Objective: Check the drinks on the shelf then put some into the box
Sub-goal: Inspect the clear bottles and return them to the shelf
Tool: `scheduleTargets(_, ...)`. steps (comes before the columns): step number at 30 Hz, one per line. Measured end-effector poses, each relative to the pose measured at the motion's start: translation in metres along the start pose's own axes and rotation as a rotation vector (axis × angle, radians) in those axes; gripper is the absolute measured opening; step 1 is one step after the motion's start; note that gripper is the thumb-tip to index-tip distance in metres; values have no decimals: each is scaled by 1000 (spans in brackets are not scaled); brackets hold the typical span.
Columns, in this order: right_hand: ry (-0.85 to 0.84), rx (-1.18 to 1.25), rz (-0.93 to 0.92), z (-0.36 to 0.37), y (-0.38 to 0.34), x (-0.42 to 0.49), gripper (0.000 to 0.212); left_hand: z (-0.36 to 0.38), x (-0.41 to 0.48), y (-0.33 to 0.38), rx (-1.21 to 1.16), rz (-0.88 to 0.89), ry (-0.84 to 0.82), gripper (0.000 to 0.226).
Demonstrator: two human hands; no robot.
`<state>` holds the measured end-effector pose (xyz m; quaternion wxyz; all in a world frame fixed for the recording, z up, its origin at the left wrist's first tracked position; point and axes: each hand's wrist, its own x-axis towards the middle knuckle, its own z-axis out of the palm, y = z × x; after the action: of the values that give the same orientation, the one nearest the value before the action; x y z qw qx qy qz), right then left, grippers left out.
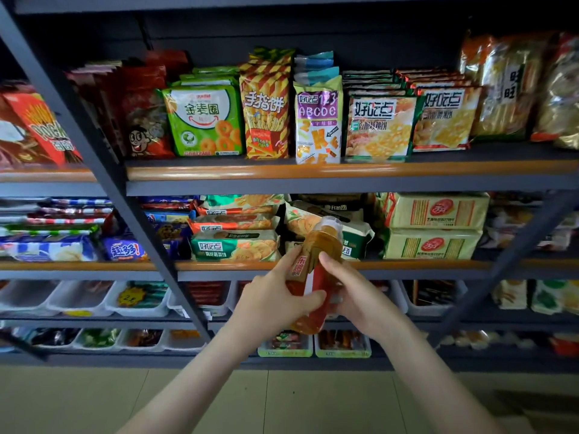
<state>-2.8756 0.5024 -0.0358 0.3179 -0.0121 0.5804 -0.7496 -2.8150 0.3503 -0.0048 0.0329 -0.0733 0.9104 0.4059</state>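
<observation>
While left hand [272, 303] and right hand [357, 296] grip 1 bottle [322, 242] | label [299, 265] partly covered | cap [329, 223] blurred

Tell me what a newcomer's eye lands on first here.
First, the amber drink bottle with a red label, tilted and held at the centre by the left hand and right hand. Behind it, bright snack packs crowd the upper shelf, the green ring-snack bag standing out.
</observation>
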Motion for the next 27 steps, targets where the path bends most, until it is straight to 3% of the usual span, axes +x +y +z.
scheduleTargets(2,37,-33,-3,3,2,0,62,3,-5,0,201,81,62,82)
scheduleTargets(5,64,38,4,2,2,0,54,0,-6,-6,196,154,22,67)
scheduleTargets(8,61,174,43,1,-1,-2,42,-13,-3,-5,-97,115,-63,37)
scheduleTargets(11,31,373,28,2,-3,-3,46,-21,3,0,-449,-62,-145,28)
scheduleTargets(14,28,462,9,2,-7,-2,47,-20,10,2,-578,-211,-243,31)
scheduleTargets(17,63,417,-5,1,-10,2,50,-16,17,1,-812,-335,-428,51)
scheduleTargets(19,56,354,-34,0,-14,3,54,-14,19,1,-941,-328,-498,55)
scheduleTargets(22,19,262,-42,-4,-20,4,52,-8,22,2,-988,-220,-457,52)
scheduleTargets(27,-1,70,-96,-8,-32,3,55,-9,28,9,-836,-75,-285,72)
